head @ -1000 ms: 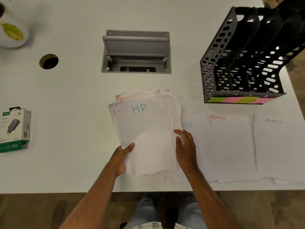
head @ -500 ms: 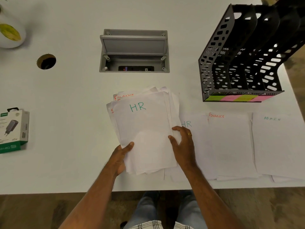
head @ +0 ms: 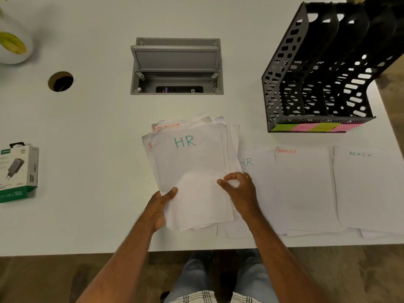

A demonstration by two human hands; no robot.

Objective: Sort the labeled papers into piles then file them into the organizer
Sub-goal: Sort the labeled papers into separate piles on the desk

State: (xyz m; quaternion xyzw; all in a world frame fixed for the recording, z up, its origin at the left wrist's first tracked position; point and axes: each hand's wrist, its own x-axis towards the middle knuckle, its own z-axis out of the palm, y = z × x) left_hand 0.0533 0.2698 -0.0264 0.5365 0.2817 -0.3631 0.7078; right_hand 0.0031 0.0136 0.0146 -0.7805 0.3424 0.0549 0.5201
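My left hand (head: 158,207) holds a stack of white papers (head: 192,171) by its lower left corner; the top sheet reads HR in green, and a FINANCE sheet peeks out behind. My right hand (head: 240,191) pinches the right edge of the top sheet between thumb and fingers. Three piles lie flat to the right: an HR pile (head: 255,186), a FINANCE pile (head: 303,189) and an ADMIN pile (head: 369,189). The black slotted organizer (head: 317,68) stands at the back right, with green and pink sticky labels (head: 312,127) along its front.
A grey cable box (head: 177,66) with its lid raised is set into the white table (head: 98,119) behind the stack. A round cable hole (head: 60,81) and a white plant pot (head: 13,44) are at the far left. A charger box (head: 18,171) lies at the left edge.
My right hand has shifted from lying flat beside the stack onto its right edge, with thumb and fingers now closed on the top sheet. My left hand keeps its hold.
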